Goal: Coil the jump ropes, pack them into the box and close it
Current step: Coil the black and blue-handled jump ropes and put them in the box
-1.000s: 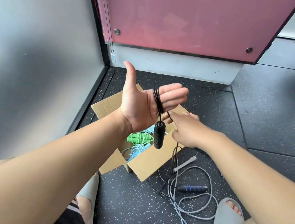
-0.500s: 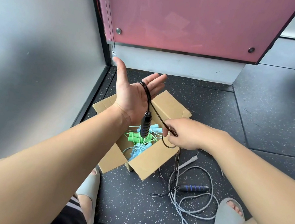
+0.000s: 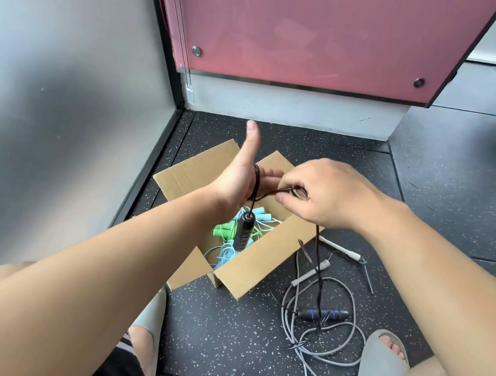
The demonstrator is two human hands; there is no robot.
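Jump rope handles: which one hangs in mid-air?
The plain black handle dangling under the left hand. The blue-striped handle and grey handles lie on the floor; the green handles sit inside the box.

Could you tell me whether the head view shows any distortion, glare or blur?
Head view: wide-angle distortion slants the wall edge; faint reflections sheen the pink panel; lighting is even, shadows soft; the left hand, right hand and black rope are sharp.

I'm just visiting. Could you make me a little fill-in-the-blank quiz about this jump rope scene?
The rope wound round the left hand and pinched by the right hand is ____.
The cardboard box stands with its flaps ____.
The grey rope lies ____ the box.
Missing words: black; open; outside.
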